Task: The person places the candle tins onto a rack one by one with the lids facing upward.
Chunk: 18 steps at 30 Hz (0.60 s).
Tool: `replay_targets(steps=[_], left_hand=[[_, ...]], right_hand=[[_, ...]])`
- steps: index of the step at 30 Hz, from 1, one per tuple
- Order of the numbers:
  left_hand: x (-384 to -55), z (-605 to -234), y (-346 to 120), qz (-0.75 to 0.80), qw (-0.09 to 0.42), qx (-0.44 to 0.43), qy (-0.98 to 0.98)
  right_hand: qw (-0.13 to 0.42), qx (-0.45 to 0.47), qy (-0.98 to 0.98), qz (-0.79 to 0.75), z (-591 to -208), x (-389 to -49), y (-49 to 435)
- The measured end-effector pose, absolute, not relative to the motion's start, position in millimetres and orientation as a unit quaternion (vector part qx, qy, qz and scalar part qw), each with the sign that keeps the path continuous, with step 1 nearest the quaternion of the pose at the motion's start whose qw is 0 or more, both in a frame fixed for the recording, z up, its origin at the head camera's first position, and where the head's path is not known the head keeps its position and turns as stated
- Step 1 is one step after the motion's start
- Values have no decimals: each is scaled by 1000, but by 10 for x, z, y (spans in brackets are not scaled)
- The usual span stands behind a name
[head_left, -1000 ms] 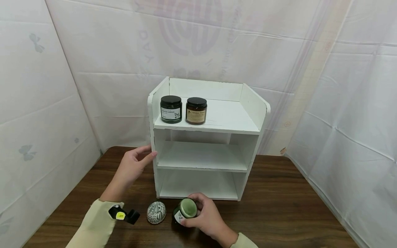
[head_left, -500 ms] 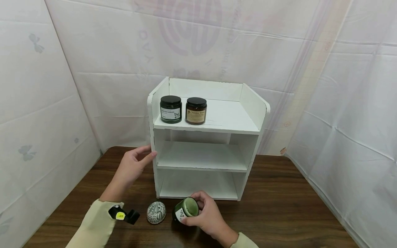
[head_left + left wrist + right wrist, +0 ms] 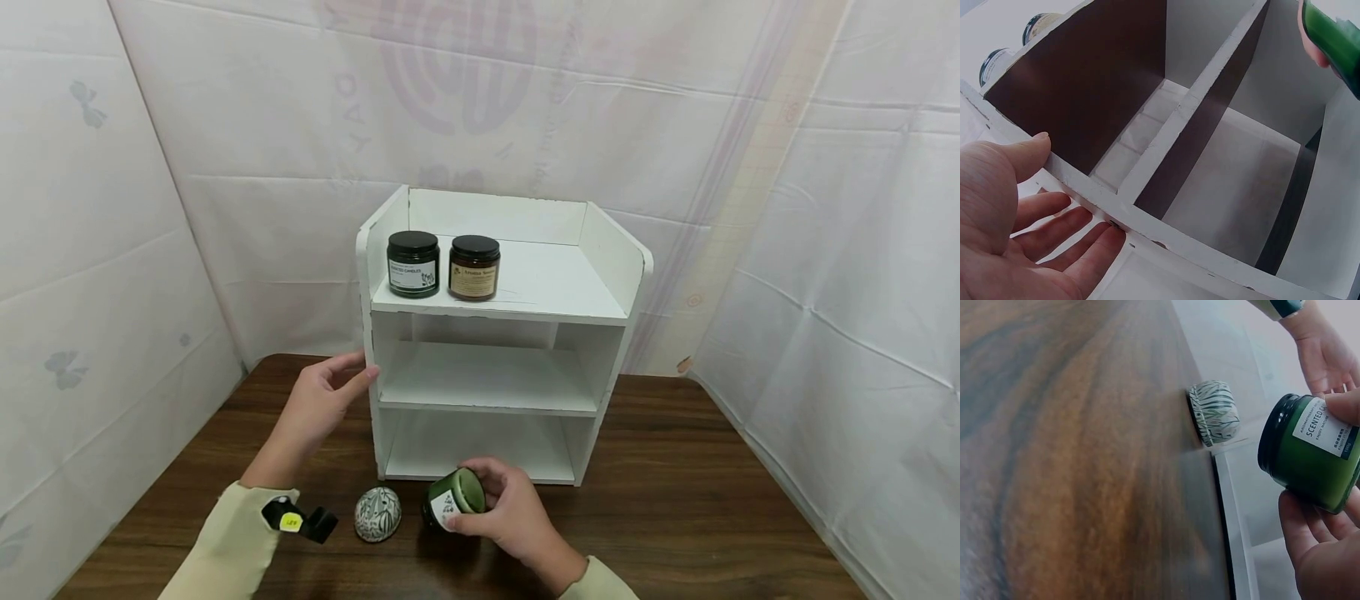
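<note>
A green glass scented-candle jar (image 3: pixel 453 500) with a black lid and white label is in my right hand (image 3: pixel 517 512). The thumb lies on the label and the fingers are around the far side. It is tilted, lid toward lower left and base toward upper right in the head view; the lid (image 3: pixel 1275 434) shows beside the label in the right wrist view. My left hand (image 3: pixel 318 408) holds the left side panel of a white shelf unit (image 3: pixel 487 318), thumb at its front edge. In the left wrist view, the fingers (image 3: pixel 1079 231) lie along the panel's outer side.
On the top shelf stand a dark green candle jar (image 3: pixel 413 265) and an amber one (image 3: pixel 474 268), both black-lidded. A round leaf-patterned tin (image 3: pixel 378 514) sits on the wooden table (image 3: pixel 675 500), left of the held jar. White sheeting (image 3: pixel 262 125) encloses the table.
My right hand has moved slightly right and up, turning the jar so its base faces more to the right and more of the label shows. My left hand has stayed on the shelf panel.
</note>
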<state>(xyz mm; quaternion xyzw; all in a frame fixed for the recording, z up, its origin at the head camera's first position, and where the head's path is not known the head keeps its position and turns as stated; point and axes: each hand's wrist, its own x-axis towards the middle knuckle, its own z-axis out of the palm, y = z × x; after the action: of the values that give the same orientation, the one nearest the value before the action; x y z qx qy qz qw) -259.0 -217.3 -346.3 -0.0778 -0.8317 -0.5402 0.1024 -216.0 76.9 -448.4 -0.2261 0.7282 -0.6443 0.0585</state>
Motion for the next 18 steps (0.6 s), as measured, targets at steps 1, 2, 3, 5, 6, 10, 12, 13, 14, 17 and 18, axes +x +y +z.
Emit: replay_targets(steps=[1,2,3,5,6,10,12,13,14,17,18], left_hand=[[-2590,-3463,-2174,-540,102,-78,-832],[-2592,-3465,-2176,-540,102,-78,-832],[-2593,-3466,-2177,-540,102,-78,-832],[-2596,-3468,-2179,-539,103,-78,-832],[-2598,-3470,-2180,-538,104,-79,-833],[-2600,-3475,-2184,-536,108,-80,-834],[-2602,-3477,-2185,-536,109,-80,-834],[-2602,-3478,-2185,-536,109,-80,-833],[-2603,-3478,-2185,-536,110,-81,-833],[-2605,-3481,-2184,-536,111,-82,-833],[-2605,-3482,-2183,-537,112,-82,-832]], right_hand=[[58,-224,730,-643,-4474,-2160,776],[58,-222,731,-642,-4465,-2159,783],[60,-219,732,-642,-4459,-2160,789],[64,-217,731,-644,-4448,-2159,799],[67,-216,729,-647,-4445,-2158,802],[78,-212,714,-663,-4442,-2161,805],[84,-211,705,-672,-4445,-2161,803],[86,-210,701,-676,-4447,-2161,802],[89,-210,697,-680,-4449,-2161,801],[96,-208,687,-690,-4454,-2159,800],[98,-206,684,-693,-4455,-2161,800]])
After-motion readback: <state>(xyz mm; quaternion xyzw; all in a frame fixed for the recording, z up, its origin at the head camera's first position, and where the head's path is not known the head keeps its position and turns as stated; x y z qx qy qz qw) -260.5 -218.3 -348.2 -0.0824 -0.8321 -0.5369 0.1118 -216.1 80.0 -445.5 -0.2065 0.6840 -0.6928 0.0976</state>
